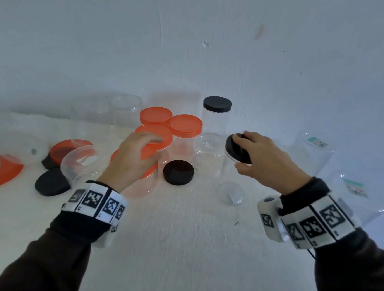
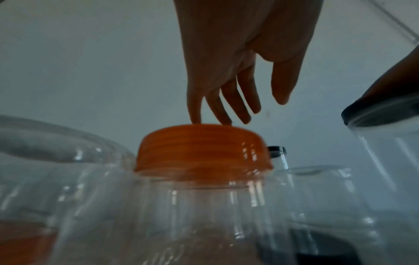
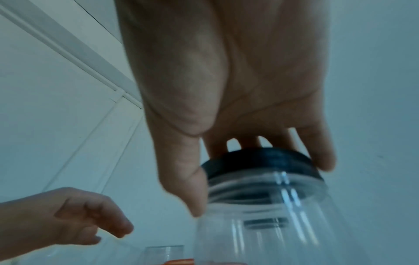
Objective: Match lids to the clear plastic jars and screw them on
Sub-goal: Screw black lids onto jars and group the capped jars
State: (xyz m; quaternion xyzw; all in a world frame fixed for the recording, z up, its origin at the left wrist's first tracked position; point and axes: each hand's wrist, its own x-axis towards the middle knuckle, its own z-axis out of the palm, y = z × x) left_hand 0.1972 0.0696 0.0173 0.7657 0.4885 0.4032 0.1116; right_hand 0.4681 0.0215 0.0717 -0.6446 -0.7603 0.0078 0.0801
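Observation:
My right hand (image 1: 240,152) grips a black lid (image 1: 234,147) that sits on the neck of a clear jar (image 1: 228,179), which tilts toward me. In the right wrist view the thumb and fingers (image 3: 322,157) curl round this black lid (image 3: 260,161) above the jar's threaded neck (image 3: 267,190). My left hand (image 1: 150,146) hovers over a group of orange-lidded jars. Its straight fingers (image 2: 226,107) touch the top of one orange lid (image 2: 204,150), which is on a clear jar (image 2: 192,215).
A loose black lid (image 1: 178,171) lies between my hands and another (image 1: 51,182) at the left by a tipped open jar (image 1: 78,162). A black-lidded jar (image 1: 217,111) and orange-lidded jars (image 1: 185,125) stand behind. Labelled clear jars (image 1: 316,150) crowd the right; the wall is close.

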